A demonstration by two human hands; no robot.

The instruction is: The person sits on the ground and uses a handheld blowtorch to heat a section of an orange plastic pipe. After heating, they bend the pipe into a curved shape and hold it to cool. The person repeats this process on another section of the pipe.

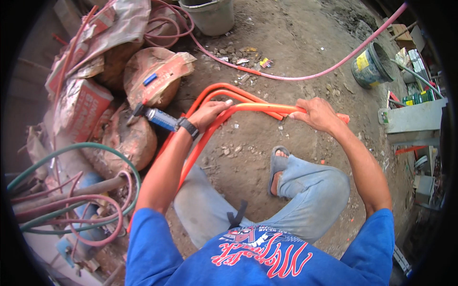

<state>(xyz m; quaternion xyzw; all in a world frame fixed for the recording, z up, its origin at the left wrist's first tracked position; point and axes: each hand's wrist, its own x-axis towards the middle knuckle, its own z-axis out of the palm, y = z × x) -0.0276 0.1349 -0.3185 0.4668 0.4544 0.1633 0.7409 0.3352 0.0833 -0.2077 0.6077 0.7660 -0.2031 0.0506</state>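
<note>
An orange plastic pipe (267, 107) with a bend in it runs across in front of me, one leg slanting down toward my left knee. My left hand (209, 116), with a dark wristwatch on its wrist, closes on the pipe near the bend, its thumb along the top. My right hand (318, 114) grips the straight part near its right end. Just beyond lie more orange pipes (217, 90) with similar bends, on the dirt floor. Left of my left wrist, a blue canister torch (161, 119) lies on its side, partly hidden by the wrist.
Torn sacks (152, 71) with hardened lumps are heaped at the left, a small blue cylinder (150, 79) on one. Coiled green and pink hoses (95, 198) lie lower left. A pink hose (305, 77) crosses the far ground between a grey bucket (210, 19) and a dark bucket (372, 65).
</note>
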